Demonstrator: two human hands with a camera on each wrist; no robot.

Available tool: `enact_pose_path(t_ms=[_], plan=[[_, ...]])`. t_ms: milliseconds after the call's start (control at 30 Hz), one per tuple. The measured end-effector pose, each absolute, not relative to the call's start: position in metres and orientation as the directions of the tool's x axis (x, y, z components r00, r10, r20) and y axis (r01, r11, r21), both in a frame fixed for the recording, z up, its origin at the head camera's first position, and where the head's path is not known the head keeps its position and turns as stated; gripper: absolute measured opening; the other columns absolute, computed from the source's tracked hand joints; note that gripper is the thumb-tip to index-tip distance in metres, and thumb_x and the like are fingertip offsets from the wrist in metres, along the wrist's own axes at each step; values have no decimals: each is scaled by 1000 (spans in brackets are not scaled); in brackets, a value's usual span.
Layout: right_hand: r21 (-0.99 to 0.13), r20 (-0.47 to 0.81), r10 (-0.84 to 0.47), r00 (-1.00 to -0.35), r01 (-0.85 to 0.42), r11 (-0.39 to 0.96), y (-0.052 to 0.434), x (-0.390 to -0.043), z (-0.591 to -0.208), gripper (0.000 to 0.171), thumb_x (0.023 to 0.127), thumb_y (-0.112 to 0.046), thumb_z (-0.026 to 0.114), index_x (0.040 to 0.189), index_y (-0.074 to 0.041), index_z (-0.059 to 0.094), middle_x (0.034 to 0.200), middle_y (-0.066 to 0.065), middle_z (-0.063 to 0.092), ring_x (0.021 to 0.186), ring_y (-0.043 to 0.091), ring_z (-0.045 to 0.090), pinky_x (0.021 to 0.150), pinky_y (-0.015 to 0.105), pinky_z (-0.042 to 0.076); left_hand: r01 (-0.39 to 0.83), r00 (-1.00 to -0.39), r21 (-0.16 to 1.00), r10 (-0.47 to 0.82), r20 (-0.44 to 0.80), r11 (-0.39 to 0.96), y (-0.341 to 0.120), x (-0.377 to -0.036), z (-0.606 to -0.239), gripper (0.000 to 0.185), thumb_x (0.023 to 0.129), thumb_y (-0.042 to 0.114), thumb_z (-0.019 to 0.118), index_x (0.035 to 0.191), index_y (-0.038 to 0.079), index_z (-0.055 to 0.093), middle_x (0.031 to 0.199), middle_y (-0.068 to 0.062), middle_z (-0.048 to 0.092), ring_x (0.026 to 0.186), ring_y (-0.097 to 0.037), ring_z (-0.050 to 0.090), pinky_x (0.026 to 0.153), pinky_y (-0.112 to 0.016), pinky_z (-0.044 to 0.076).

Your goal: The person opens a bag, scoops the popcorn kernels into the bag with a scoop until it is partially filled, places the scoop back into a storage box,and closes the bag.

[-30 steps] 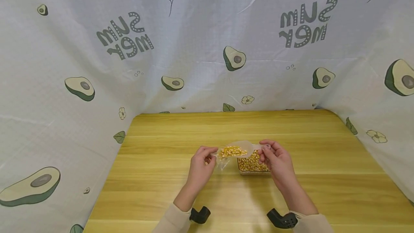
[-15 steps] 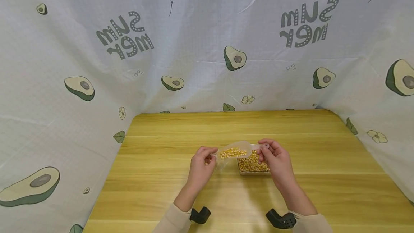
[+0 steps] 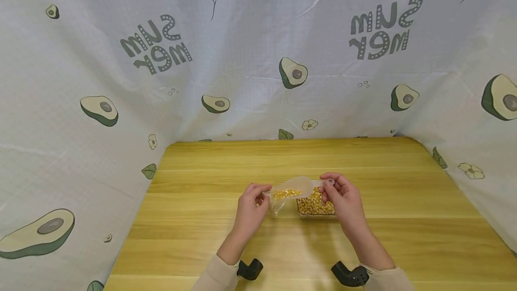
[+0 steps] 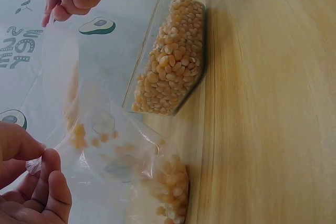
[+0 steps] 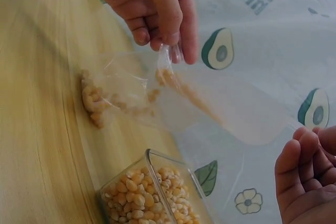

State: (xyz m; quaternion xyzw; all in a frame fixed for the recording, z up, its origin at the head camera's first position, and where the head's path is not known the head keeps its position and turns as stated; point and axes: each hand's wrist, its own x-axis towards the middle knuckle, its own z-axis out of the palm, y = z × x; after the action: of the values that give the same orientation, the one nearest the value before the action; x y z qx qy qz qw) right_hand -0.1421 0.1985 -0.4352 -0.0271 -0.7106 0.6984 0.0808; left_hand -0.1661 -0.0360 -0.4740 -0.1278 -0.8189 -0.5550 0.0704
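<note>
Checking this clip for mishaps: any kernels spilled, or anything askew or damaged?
Nothing stands out. The left hand pinches the bag open while the right hand tips the scoop into it. Kernels show only in the bag, scoop and box, none on the table.

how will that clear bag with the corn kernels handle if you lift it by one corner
Likely floppy: the clear bag sags between the left hand and right hand. The kernels pool at its low end, so it would probably swing bottom-heavy and could spill from its open mouth.
</note>
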Motion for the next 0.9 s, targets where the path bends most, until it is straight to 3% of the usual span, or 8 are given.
enact_pose_path(t_ms=[333, 900], plan=[[-992, 124, 152, -980, -120, 38, 197, -140, -434, 17, 104, -11, 51, 114, 1, 58, 81, -1, 63, 63, 10, 54, 57, 25, 52, 266, -963, 892, 137, 231, 367, -36, -166, -475, 29, 92, -1, 59, 117, 4, 73, 107, -5, 67, 81, -6, 55, 66, -16, 48], [-986, 165, 156, -974, -158, 58, 201, -141, -438, 16, 104, -11, 50, 113, -3, 60, 82, -3, 63, 62, 8, 54, 57, 25, 52, 313, -949, 882, 145, 279, 352, -36, -165, -475, 28, 91, -4, 59, 116, -1, 72, 106, -10, 67, 80, -7, 55, 65, -16, 48]])
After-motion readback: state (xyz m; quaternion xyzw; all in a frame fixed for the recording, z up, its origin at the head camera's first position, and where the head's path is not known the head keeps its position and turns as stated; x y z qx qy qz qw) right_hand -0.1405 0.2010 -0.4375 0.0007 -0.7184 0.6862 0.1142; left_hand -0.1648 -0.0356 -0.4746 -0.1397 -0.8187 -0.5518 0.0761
